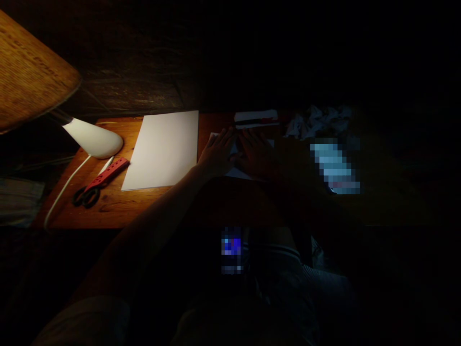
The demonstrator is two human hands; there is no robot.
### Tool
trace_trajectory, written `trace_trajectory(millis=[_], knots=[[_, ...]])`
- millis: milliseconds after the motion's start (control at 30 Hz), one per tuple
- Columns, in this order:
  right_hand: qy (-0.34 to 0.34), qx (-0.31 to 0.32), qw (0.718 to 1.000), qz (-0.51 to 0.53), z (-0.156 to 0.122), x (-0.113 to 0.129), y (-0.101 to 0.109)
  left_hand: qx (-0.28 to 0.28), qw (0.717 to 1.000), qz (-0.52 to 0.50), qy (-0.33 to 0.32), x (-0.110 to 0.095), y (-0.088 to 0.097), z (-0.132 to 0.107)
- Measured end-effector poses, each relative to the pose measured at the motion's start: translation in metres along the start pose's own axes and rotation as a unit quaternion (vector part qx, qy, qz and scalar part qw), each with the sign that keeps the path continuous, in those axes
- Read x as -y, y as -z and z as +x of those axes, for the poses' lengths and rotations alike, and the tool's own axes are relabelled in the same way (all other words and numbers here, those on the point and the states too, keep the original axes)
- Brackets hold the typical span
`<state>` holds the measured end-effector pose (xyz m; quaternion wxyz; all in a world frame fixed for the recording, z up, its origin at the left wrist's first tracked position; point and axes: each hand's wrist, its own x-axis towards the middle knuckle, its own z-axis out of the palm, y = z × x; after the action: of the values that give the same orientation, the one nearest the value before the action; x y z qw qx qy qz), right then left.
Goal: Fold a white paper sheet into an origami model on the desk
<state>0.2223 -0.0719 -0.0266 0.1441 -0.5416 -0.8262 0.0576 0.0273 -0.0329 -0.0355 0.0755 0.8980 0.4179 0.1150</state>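
My left hand (220, 153) lies with its fingers stretched out on a small piece of white paper (238, 173) near the middle of the table. Beside it, my right hand (254, 151) also rests flat on this paper, fingers spread and pointing away from me. Both hands cover much of the paper, so any folds beneath them are hidden. Just beyond the fingertips is a white strip (257, 116) with a dark, slim object across it, too dim to name. A large white sheet (163, 149) lies left of my left hand.
A lamp (95, 139) with a brown shade stands at the left on the wooden table (122, 214). Black-handled scissors with a red part (108, 174) lie near its cord. Crumpled paper (320, 120) and a blurred, glowing screen (334, 166) are at the right.
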Motion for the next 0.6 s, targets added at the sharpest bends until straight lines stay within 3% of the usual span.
trace_trajectory(millis=[200,433,600], knots=[[0.001,0.009,1.000,-0.001,0.0004,0.0025,0.0026,0.021,1.000,0.013,0.014,-0.0032,0.0037,0.0000],[-0.023,-0.003,1.000,-0.018,-0.0036,0.0023,0.0023,0.001,1.000,0.005,0.002,0.0025,-0.0027,0.0003],[-0.065,-0.056,0.996,-0.025,-0.0091,0.0035,-0.0042,0.003,1.000,0.002,0.006,0.0023,-0.0033,0.0006]])
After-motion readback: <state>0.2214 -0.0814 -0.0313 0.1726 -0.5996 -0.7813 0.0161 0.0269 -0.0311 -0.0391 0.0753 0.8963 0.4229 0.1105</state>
